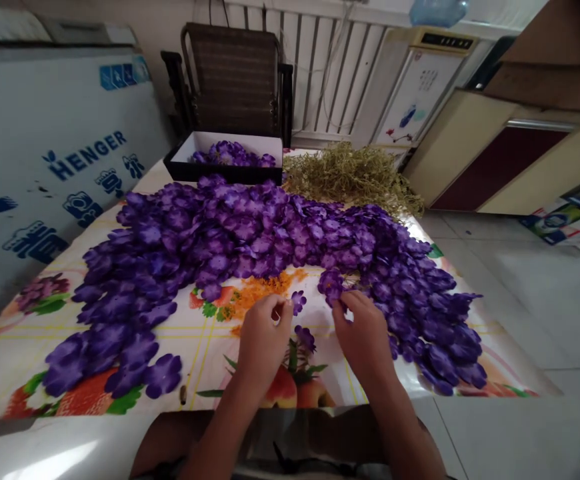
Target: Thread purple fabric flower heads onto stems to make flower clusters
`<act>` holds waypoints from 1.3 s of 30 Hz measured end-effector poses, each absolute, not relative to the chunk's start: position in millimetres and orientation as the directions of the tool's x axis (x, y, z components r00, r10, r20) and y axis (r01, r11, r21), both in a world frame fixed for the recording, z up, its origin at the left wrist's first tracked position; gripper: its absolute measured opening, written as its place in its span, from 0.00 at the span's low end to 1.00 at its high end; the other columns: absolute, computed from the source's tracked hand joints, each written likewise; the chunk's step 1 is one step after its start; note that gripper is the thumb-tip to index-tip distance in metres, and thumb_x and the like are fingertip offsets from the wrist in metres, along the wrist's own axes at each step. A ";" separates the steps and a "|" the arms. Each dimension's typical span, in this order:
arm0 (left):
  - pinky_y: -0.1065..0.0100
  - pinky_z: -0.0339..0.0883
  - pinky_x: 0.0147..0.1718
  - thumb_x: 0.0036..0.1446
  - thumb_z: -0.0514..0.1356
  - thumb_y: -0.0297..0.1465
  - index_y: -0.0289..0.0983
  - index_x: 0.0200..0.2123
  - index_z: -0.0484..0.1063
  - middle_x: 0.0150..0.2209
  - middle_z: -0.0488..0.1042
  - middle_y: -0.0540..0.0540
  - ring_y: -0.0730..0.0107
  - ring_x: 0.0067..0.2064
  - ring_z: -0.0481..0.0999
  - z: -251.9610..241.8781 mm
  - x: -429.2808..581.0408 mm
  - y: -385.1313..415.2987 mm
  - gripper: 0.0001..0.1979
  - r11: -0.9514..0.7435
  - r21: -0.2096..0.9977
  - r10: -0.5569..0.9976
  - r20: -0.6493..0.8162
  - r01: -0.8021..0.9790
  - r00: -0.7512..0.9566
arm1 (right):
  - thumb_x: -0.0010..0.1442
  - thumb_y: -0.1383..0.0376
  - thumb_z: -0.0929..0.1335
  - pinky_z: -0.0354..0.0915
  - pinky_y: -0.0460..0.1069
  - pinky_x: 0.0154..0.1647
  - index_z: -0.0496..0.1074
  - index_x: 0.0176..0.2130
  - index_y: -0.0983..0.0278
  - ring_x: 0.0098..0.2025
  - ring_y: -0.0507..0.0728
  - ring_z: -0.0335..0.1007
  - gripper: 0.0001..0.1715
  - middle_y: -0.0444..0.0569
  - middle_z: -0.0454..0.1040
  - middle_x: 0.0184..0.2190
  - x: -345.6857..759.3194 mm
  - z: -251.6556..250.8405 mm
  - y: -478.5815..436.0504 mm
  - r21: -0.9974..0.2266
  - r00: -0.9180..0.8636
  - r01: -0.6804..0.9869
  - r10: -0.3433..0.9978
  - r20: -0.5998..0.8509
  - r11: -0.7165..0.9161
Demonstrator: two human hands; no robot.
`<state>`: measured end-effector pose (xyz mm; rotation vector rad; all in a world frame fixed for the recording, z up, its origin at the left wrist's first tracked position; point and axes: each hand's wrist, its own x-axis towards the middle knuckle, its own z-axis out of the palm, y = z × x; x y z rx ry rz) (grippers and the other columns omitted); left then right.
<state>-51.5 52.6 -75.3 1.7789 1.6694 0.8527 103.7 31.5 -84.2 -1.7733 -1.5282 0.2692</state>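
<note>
My left hand (265, 337) is closed in a pinch above the printed tablecloth. A small purple artificial flower (299, 303) shows just beyond its fingertips; whether the pinch holds it or something finer, I cannot tell. To the right, my right hand (365, 333) pinches thumb and finger at the lower edge of purple flower petals (331, 285). Another small dark purple flower (305, 339) lies on the cloth between the hands. Loose purple petals form a large heap (250, 227) that curves around both hands. Orange bits (257, 297) are scattered beyond my left hand.
A black box with white inner walls (177, 160) holds more purple flowers at the far edge. Beside it lies a pile of greenish-yellow stems (353, 173). A brown chair (233, 80) stands behind the table (195, 373), a large white carton (60, 167) to the left.
</note>
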 end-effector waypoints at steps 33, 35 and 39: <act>0.65 0.60 0.51 0.57 0.57 0.18 0.40 0.40 0.72 0.49 0.63 0.45 0.66 0.52 0.65 -56.7 -49.0 61.7 0.13 -0.649 0.692 0.761 0.593 0.316 0.264 | 0.46 0.64 0.76 0.72 0.48 0.36 0.81 0.26 0.63 0.31 0.54 0.77 0.04 0.48 0.81 0.26 86.8 -42.7 47.3 -0.803 0.345 -0.595 0.901 -0.263 -0.006; 0.66 0.60 0.51 0.58 0.58 0.20 0.39 0.37 0.73 0.48 0.65 0.45 0.66 0.52 0.66 -53.8 -49.0 60.5 0.09 -0.597 0.753 0.802 0.568 0.276 0.185 | 0.47 0.63 0.76 0.71 0.49 0.35 0.81 0.27 0.63 0.31 0.55 0.76 0.05 0.48 0.81 0.27 88.0 -42.2 46.1 -0.832 0.319 -0.555 0.917 -0.238 -0.022; 0.69 0.64 0.40 0.61 0.59 0.29 0.38 0.32 0.71 0.36 0.71 0.48 0.70 0.39 0.71 -51.4 -48.3 58.1 0.04 -0.310 0.949 0.949 0.307 0.048 0.070 | 0.51 0.61 0.74 0.67 0.48 0.32 0.80 0.26 0.63 0.27 0.53 0.71 0.08 0.47 0.79 0.26 93.5 -39.9 41.8 -0.894 0.319 -0.447 0.938 -0.138 0.021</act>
